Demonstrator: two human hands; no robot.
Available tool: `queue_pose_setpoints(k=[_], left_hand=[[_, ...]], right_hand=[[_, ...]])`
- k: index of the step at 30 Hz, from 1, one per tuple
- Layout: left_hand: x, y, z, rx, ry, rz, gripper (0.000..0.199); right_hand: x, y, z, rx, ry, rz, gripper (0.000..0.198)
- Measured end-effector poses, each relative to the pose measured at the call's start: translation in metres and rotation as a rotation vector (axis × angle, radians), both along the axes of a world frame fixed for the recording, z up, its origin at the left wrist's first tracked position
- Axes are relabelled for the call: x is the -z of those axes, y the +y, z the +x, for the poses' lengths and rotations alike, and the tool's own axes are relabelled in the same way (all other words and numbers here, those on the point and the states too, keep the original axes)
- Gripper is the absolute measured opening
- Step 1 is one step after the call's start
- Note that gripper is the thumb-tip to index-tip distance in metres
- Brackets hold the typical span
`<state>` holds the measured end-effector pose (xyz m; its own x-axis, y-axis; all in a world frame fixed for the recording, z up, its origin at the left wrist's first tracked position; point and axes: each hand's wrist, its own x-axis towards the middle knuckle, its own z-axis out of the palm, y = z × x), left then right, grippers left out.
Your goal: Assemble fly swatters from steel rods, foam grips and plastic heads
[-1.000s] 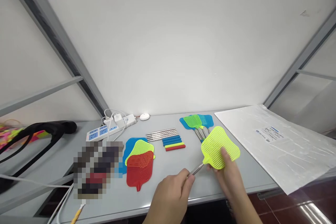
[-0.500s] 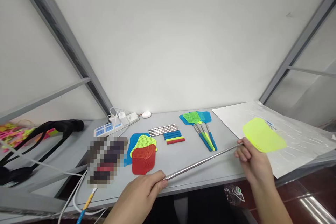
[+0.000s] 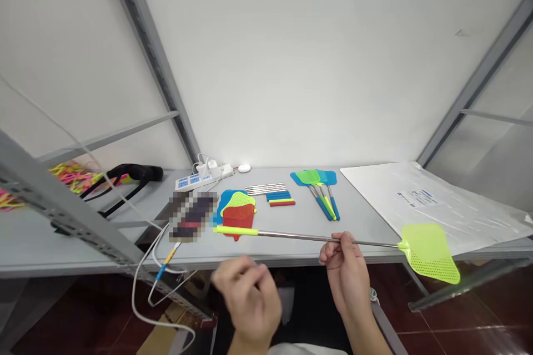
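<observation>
My right hand [image 3: 347,272] pinches the steel rod of a telescopic fly swatter [image 3: 297,235], held almost level in front of the table edge. Its yellow-green grip points left, and its yellow-green paddle hangs at the right over the white package. Below the grip, my left hand [image 3: 250,297] is apart from the swatter, slightly blurred, fingers loosely curled with nothing visible in them. Behind the grip lie loose paddles in blue, yellow and red [image 3: 239,213]. Several steel rods [image 3: 265,188] and coloured grips [image 3: 280,198] lie in rows. Complete fly swatters [image 3: 323,194] form a pile farther right.
A white plastic package [image 3: 387,191] covers the table's right end. At the back left is a power strip [image 3: 204,177] with plugs and white cables. A pixelated object [image 3: 194,216], a black strap-like item [image 3: 133,175] and metal shelf posts [image 3: 154,39] stand left.
My left hand has let go of the swatter and dropped below it, and the yellow-green grip is now visible. The right hand has shifted left along the rod; the view has moved too.
</observation>
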<state>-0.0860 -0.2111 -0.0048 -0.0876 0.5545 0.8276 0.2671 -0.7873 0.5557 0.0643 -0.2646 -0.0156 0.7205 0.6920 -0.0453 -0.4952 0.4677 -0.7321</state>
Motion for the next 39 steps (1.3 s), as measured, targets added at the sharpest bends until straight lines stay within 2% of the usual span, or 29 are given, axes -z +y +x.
queue_pose_setpoints(k=[1, 3, 5, 6, 8, 10, 13, 16, 19, 24, 29, 32, 35, 37, 39], left_hand=[[0.011, -0.011, 0.007, 0.180, -0.085, -0.101, 0.007], [0.026, -0.029, 0.021, 0.497, -0.213, -0.575, 0.020], [0.030, -0.036, 0.031, 0.702, -0.315, -0.830, 0.039], [0.028, -0.036, 0.033, 0.758, -0.350, -0.889, 0.044], [0.021, -0.028, 0.030, 0.791, -0.409, -0.912, 0.046], [0.013, -0.014, 0.020, 0.748, -0.518, -0.945, 0.047], [0.008, 0.006, -0.001, 0.646, -0.728, -1.006, 0.045], [0.006, 0.016, -0.021, 0.592, -0.765, -0.975, 0.044], [0.003, 0.017, -0.033, 0.584, -0.731, -0.963, 0.046], [-0.006, 0.013, -0.044, 0.554, -0.736, -0.922, 0.045], [-0.011, 0.011, -0.043, 0.544, -0.804, -0.946, 0.043], [-0.007, 0.008, -0.032, 0.561, -0.885, -0.902, 0.043], [0.003, -0.001, -0.018, 0.565, -0.842, -0.879, 0.045], [0.011, -0.010, -0.008, 0.645, -0.710, -0.984, 0.047], [0.017, -0.018, -0.001, 0.784, -0.579, -1.108, 0.048]], right_hand=[[-0.001, -0.002, -0.003, 0.000, 0.003, 0.010, 0.026], [-0.002, -0.006, -0.011, -0.040, -0.005, 0.025, 0.027], [-0.001, -0.008, -0.023, -0.120, -0.045, 0.016, 0.028], [0.000, -0.009, -0.030, -0.164, -0.079, 0.000, 0.029], [0.003, -0.010, -0.039, -0.233, -0.165, -0.034, 0.030], [0.004, -0.012, -0.036, -0.212, -0.229, -0.060, 0.030], [-0.001, -0.022, -0.003, 0.025, -0.176, -0.082, 0.031], [-0.012, -0.038, 0.039, 0.226, -0.073, -0.016, 0.027], [-0.023, -0.051, 0.059, 0.227, -0.006, 0.020, 0.025], [-0.031, -0.057, 0.053, 0.220, 0.031, 0.046, 0.024], [-0.027, -0.056, 0.058, 0.243, 0.001, 0.061, 0.025], [-0.018, -0.048, 0.056, 0.259, -0.038, 0.042, 0.026], [-0.006, -0.035, 0.031, 0.157, -0.133, -0.002, 0.028], [0.000, -0.026, 0.003, -0.036, -0.207, -0.057, 0.032], [0.005, -0.020, -0.022, -0.200, -0.231, -0.064, 0.028]])
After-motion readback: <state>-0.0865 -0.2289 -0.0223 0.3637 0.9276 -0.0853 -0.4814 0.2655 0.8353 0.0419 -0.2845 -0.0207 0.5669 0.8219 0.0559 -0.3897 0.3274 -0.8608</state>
